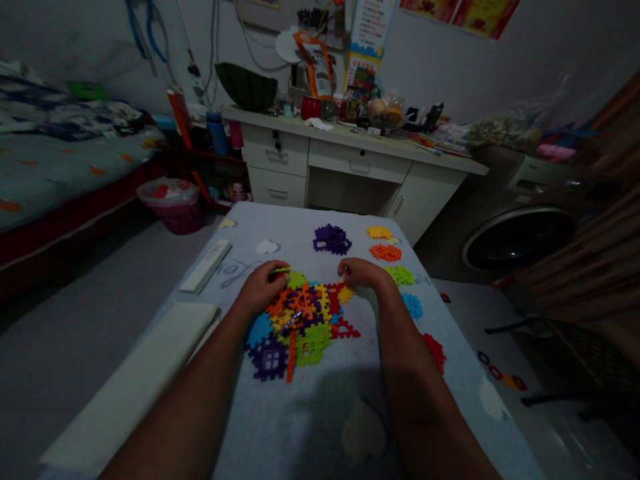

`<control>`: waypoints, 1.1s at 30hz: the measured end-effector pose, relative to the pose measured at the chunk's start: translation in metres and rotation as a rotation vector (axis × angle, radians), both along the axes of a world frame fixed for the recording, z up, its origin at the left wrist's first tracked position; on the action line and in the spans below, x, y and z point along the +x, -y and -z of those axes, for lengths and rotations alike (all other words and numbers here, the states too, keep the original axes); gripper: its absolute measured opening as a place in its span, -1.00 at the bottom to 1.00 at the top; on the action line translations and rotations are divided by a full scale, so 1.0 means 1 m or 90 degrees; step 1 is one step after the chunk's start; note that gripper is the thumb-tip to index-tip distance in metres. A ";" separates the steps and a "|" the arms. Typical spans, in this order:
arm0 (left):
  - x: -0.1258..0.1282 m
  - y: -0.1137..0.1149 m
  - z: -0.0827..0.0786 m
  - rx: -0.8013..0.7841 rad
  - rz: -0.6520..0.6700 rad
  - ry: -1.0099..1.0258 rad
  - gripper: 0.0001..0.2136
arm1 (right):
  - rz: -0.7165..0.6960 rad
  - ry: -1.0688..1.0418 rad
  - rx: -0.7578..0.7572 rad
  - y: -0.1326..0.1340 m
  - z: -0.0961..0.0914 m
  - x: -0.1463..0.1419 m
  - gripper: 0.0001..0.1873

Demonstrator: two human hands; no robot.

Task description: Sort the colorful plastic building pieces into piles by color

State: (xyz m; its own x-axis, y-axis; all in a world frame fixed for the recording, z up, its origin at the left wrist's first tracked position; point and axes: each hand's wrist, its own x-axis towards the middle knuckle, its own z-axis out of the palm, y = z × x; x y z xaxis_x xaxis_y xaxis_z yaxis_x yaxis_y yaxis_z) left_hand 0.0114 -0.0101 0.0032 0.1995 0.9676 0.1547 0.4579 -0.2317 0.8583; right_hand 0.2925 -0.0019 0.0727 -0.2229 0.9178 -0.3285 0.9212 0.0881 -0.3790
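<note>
Indeed, pieces (301, 303) overlap; lower ones obscured.

Home: one lived-in room. Bed (65, 167) with rumpled bedding (60, 100), at left. White desk (277, 167) with drawers (360, 160), top crowded with household clutter (350, 110). Front-loading washing machine (520, 237), beside desk. Pink waste bin (180, 219), bag-lined, on tiled floor (125, 267). Posters (373, 27), on wall (450, 67). Curtain (607, 247), at right. Heart-printed tablecloth (300, 420).

Single head camera, close above table (295, 227), facing forward and down over hands (263, 288)
</note>
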 end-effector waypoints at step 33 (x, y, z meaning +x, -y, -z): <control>0.000 -0.001 0.002 0.003 0.006 0.001 -0.60 | 0.023 -0.248 -0.138 0.009 -0.021 0.016 -0.91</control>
State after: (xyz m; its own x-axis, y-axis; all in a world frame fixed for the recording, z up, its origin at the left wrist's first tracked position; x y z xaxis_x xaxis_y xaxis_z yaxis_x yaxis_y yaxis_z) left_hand 0.0110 -0.0088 0.0009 0.2084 0.9649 0.1597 0.4548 -0.2401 0.8576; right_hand 0.3084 -0.0105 0.0933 -0.3375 0.8462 -0.4123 0.7073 -0.0611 -0.7043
